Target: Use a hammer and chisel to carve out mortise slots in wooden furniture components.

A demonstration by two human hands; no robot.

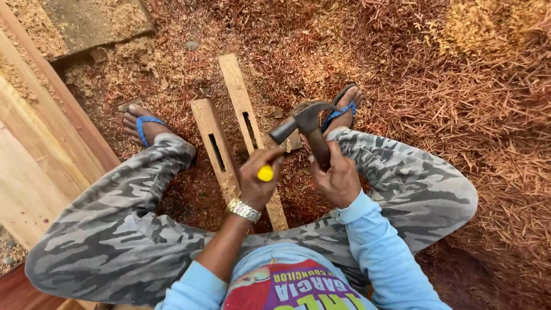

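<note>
2 hands at work between raised knees. Left hand (256, 179), wristwatch (244, 210) on the wrist, fingers curled tight round a chisel (274, 150): yellow butt end showing just below the knuckles, dark shank slanting up and right toward the hammer head. Right hand (337, 179) closed round the brown wooden handle of a claw hammer (310, 123), grey steel head up, its striking face beside the chisel's upper end; contact between them cannot be told. Light blue sleeves, grey camouflage trousers (120, 224) to either side. Below the hands, 2 pale wooden slats (215, 143) lying side by side on the ground, each cut with 1 narrow dark slot, the right slat (240, 95) longer and reaching farther away. Beyond, 2 feet in blue-strapped sandals (146, 125), one each side of the slats. All around, reddish-brown wood shavings (459, 115) carpeting the ground. Left edge: long pale planks (40, 149) stacked at a slant.
</note>
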